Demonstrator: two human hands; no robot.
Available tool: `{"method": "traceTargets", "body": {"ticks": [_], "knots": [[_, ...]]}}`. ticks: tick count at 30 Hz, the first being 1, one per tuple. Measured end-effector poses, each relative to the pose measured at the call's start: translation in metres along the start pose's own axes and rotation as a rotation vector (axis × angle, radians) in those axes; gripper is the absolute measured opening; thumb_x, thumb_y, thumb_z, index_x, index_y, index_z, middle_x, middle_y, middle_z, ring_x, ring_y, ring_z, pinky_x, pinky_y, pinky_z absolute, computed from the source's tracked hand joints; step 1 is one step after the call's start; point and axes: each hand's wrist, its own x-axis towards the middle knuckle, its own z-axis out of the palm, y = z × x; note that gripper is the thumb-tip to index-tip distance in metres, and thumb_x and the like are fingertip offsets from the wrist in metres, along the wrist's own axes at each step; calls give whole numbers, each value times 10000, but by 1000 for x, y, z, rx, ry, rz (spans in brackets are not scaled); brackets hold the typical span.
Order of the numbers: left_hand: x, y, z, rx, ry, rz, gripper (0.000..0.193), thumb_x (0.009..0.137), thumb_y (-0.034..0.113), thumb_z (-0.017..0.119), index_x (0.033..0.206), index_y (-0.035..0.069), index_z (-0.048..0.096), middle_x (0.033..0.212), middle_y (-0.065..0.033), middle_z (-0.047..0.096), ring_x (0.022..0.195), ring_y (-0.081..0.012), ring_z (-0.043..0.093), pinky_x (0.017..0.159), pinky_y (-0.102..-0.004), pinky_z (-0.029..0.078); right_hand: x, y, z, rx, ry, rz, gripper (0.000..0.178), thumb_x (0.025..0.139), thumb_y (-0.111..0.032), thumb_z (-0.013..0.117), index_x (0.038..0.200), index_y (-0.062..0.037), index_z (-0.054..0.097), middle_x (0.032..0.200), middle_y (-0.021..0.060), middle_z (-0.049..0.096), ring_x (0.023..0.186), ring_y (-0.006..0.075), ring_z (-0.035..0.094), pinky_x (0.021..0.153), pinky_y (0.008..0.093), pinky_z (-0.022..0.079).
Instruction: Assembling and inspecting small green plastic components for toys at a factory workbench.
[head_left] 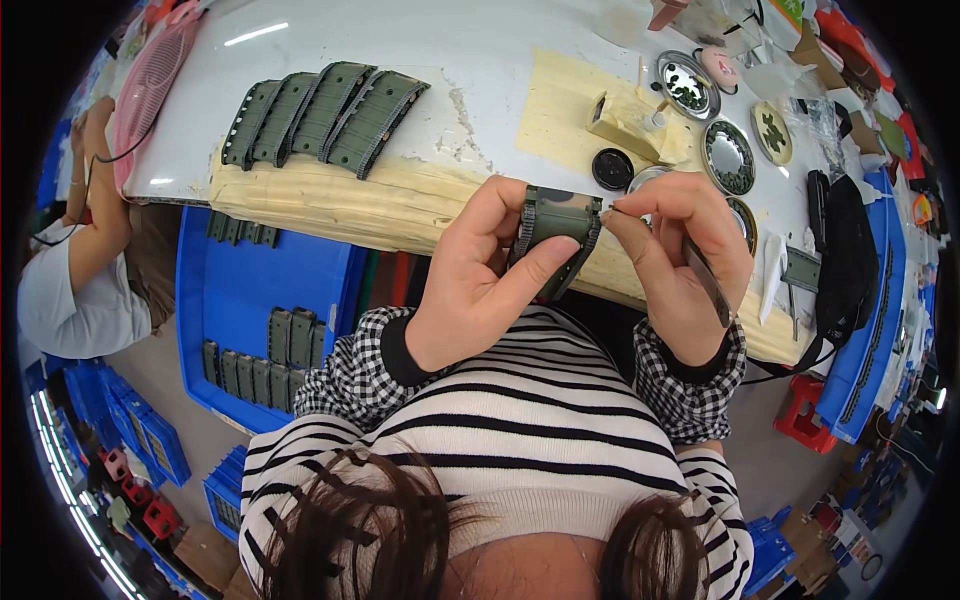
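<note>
Head view: hands meet just above the padded table edge [330, 205], close to the chest.
Left hand [470, 285]: closed around a green track piece [556, 222], thumb across its front, tilting it toward the other hand, seemingly to steady it.
Right hand [680, 265]: fingertips pinched at the piece's upper right corner; a dark thin tool [708, 285] lies tucked in the palm.
Table: more green pieces [325, 115] in a row; paint dishes [728, 157] near.
Hidden: tool tip, piece's underside.

A small factory workshop: paint dishes [728, 157], stacked blue crates [150, 440], rows of green track parts [325, 112] on the workbench [420, 60].
</note>
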Motion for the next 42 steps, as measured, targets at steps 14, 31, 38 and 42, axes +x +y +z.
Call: {"method": "traceTargets", "body": {"ticks": [14,31,38,42], "knots": [[-2,0,3,63,51,37,244,933,30,632,1147,-8,521,1025,-48,629,933,-65,573,801,-208,471,1,-1,3,-317,-12,-330,250,693,73,734,923,-7,680,846,94,615,675,237,614,570,306,493],[-1,1,1,83,-17,21,236,971,38,564,1175,-25,464,1074,-132,654,964,-152,659,846,-279,550,-4,14,-8,-356,-112,-477,338,671,46,711,1004,-15,710,886,96,655,694,236,639,574,316,501],[-1,-5,8,149,62,91,239,928,49,644,1133,-11,538,945,-45,629,837,-61,562,726,-204,460,-14,18,-7,-268,-41,-383,315,708,63,720,1007,-34,727,901,90,671,705,213,645,588,296,511],[-1,-9,8,315,113,217,236,905,56,679,1095,-8,553,829,-37,619,711,-54,537,622,-203,441,-15,14,-6,-310,11,-408,311,703,52,729,1002,-35,732,893,89,673,701,222,645,583,300,513]]}}
